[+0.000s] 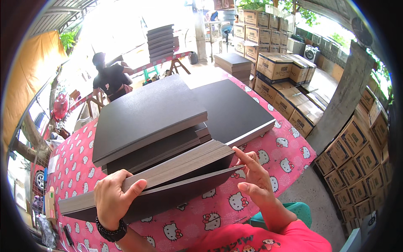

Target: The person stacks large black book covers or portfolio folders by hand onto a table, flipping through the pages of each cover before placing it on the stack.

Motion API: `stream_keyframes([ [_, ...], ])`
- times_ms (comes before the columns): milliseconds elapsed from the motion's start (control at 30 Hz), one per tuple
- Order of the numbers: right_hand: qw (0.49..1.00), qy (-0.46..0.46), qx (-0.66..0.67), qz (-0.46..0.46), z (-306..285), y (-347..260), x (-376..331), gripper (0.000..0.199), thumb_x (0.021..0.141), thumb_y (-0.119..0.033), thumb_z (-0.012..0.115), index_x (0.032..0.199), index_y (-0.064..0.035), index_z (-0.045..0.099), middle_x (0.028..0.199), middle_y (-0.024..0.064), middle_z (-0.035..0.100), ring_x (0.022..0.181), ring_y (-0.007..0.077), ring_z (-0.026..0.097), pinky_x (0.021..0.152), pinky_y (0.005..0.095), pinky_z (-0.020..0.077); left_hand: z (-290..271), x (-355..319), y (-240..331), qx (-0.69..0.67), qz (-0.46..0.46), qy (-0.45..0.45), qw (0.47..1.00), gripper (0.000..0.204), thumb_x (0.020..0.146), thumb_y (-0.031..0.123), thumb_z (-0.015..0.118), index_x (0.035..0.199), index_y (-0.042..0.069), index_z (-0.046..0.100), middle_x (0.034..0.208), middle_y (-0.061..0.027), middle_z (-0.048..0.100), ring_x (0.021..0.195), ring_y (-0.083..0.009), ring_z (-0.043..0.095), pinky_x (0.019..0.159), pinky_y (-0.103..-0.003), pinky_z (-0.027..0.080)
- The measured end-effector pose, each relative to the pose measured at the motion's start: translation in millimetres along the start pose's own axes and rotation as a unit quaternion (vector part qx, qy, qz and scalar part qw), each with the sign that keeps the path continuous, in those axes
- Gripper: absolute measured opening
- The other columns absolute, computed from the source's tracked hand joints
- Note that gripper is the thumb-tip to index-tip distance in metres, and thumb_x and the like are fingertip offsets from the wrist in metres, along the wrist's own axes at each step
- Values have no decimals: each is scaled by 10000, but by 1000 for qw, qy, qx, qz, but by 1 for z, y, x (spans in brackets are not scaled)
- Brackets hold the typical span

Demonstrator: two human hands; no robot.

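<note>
My left hand (113, 197) grips the near left edge of a thick stack of dark grey sheets (168, 174), thumb on top, lifting the upper bundle off one bottom sheet. My right hand (256, 178) has its fingers at the stack's right corner, touching the sheet edges where the bundle parts from the lowest sheet. Behind it lies a higher, skewed pile of the same dark boards (147, 117), and a flat dark pile (235, 111) to the right. All rest on a table with a pink cartoon-cat cloth (201, 218).
Brown cardboard boxes (289, 84) are stacked at the right and along a wooden post (340, 101). More dark board stacks (161, 42) stand at the back. A person in black (110, 80) is at a far bench. A teal stool (298, 210) is by my right arm.
</note>
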State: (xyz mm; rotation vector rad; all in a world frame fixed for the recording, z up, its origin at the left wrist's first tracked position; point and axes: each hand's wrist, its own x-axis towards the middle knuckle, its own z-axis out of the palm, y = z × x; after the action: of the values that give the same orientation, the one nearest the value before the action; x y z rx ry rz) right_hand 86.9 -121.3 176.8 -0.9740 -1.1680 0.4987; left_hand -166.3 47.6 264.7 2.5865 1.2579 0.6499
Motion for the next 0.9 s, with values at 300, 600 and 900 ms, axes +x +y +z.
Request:
stream_keyframes([
  [300, 1000, 5, -15, -24, 2, 1, -2, 696, 703, -86, 657, 1328, 72, 395, 1070, 73, 395, 1018, 166, 362, 940, 265, 258, 1, 2, -2, 1, -4, 3, 1000, 674, 713, 677, 548, 715, 6, 612, 580, -141, 534, 572, -303, 547, 543, -373, 395],
  [600, 989, 66, 128, 40, 9, 1, 0, 656, 724, -246, 654, 1259, 59, 430, 1091, 75, 405, 1070, 151, 377, 948, 282, 280, 1, 4, -3, -3, -6, 1, 1000, 675, 711, 684, 549, 727, 12, 619, 573, -139, 540, 557, -298, 550, 535, -374, 395],
  [900, 1000, -4, 30, 1, 1, 2, 3, 733, 752, -234, 625, 1350, 86, 348, 1094, 80, 403, 1077, 170, 376, 1011, 299, 237, 1, 5, -3, -8, -11, -6, 1000, 657, 706, 676, 557, 714, 23, 622, 578, -131, 554, 570, -294, 560, 548, -369, 407],
])
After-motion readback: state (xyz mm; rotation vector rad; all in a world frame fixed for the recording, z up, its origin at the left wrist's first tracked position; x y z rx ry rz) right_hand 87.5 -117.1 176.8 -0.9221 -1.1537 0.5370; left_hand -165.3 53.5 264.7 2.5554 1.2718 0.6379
